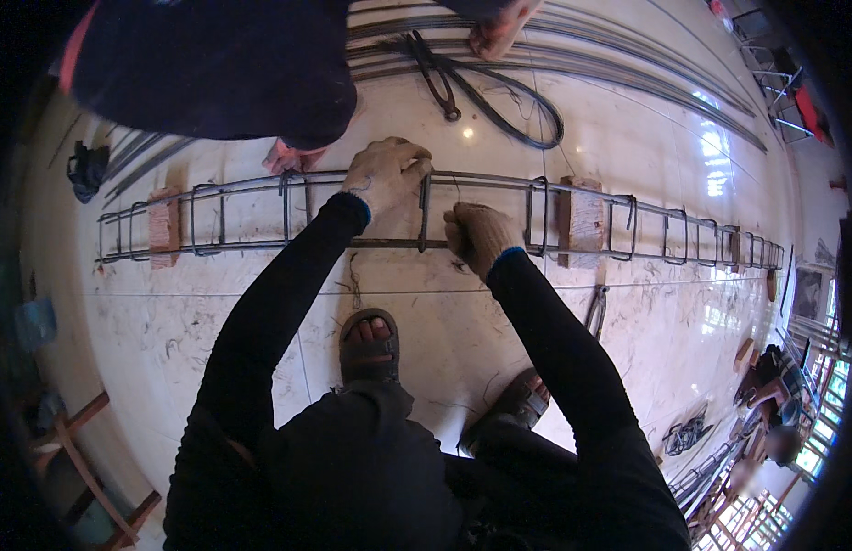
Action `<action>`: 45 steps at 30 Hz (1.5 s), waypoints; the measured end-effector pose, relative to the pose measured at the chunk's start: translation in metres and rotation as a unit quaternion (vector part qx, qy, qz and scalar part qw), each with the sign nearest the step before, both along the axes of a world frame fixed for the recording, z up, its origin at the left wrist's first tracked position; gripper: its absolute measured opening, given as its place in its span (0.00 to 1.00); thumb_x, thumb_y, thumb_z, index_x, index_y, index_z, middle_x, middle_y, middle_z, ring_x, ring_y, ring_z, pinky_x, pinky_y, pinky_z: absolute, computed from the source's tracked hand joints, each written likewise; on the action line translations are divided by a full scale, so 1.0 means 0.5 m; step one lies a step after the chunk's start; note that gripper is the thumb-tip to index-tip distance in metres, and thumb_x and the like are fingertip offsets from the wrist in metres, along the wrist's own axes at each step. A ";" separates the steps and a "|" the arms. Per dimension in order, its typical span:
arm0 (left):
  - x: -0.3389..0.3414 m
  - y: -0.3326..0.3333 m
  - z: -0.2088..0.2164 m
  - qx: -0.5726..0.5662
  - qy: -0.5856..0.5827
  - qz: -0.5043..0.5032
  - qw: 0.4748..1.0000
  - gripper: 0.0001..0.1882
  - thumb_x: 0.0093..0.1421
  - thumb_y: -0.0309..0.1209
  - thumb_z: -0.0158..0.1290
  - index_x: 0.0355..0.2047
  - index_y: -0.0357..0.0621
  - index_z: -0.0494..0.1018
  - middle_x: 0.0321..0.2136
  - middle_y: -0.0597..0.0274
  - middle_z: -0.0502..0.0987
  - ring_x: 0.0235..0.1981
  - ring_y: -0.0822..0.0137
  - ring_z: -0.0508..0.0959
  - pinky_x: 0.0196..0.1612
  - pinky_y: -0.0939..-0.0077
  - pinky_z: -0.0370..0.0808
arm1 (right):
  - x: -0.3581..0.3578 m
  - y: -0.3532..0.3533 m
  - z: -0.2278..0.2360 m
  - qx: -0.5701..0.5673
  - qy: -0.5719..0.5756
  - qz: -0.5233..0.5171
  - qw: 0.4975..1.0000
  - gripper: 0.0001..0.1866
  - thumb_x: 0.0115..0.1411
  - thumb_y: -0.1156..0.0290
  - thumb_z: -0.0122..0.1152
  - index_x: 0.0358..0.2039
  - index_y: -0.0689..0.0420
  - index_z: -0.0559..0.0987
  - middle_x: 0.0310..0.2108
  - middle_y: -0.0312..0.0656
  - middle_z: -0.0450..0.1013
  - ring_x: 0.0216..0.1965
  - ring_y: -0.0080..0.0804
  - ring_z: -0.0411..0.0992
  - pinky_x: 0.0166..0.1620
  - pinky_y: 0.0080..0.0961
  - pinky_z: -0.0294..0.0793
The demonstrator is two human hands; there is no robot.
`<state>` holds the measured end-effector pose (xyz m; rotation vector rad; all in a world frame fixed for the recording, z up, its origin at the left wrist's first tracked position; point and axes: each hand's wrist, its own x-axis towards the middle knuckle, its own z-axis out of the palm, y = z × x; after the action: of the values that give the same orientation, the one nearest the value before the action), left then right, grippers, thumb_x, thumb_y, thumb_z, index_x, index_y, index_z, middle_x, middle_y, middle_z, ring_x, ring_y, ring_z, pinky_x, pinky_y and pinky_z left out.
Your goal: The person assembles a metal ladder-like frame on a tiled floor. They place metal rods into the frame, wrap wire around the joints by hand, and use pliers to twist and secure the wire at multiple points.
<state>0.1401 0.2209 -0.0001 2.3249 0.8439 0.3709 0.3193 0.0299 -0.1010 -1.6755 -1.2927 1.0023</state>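
A long, narrow rebar cage (353, 243) with square stirrups lies across the floor in front of me. My left hand (386, 174), in a beige knit glove with a blue cuff, closes on the cage's far bar at the top of a stirrup (424, 211). Just right of that stirrup, my right hand (486, 237) is closed in a matching glove, between the far and near bars. A thin wire (458, 189) sticks up from its fingers. What lies inside the right fist is mostly hidden.
Brick blocks (581, 223) prop the cage. Beyond it are a co-worker's dark clothing (215, 64) and foot, pincers (435, 78), a looped wire bundle (541, 129) and long bars (619, 78). Another tool (596, 310) lies near my right forearm. People sit at the far right.
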 end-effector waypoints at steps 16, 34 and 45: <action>0.030 0.021 -0.001 -0.200 0.078 0.081 0.973 0.23 0.66 0.50 0.62 0.49 0.44 0.87 0.48 0.53 0.87 0.51 0.54 0.85 0.56 0.63 0.79 | -0.031 0.110 -0.148 0.028 0.049 -0.007 0.998 0.06 0.75 0.65 0.59 0.41 0.53 0.79 0.28 0.34 0.75 0.24 0.24 0.73 0.24 0.23 0.71; 0.021 -0.034 -0.031 0.146 -0.070 0.105 0.981 0.11 0.63 0.41 0.63 0.31 0.47 0.85 0.37 0.55 0.83 0.41 0.50 0.82 0.46 0.52 0.78 | -0.129 0.103 0.344 -0.186 0.201 -0.171 0.946 0.18 0.71 0.61 0.60 0.37 0.67 0.84 0.25 0.39 0.77 0.24 0.27 0.76 0.30 0.26 0.75; -0.024 0.000 -0.024 -0.049 -0.113 -0.030 0.992 0.13 0.58 0.34 0.66 0.44 0.50 0.88 0.41 0.55 0.83 0.46 0.53 0.83 0.51 0.60 0.79 | -0.122 0.121 0.436 -0.129 0.257 -0.128 0.949 0.19 0.74 0.62 0.58 0.42 0.70 0.82 0.29 0.43 0.80 0.29 0.28 0.80 0.32 0.28 0.79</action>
<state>0.1278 0.2209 -0.0121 2.1624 0.6657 0.5437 0.2584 0.0904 0.1171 -1.5696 -0.6081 1.3728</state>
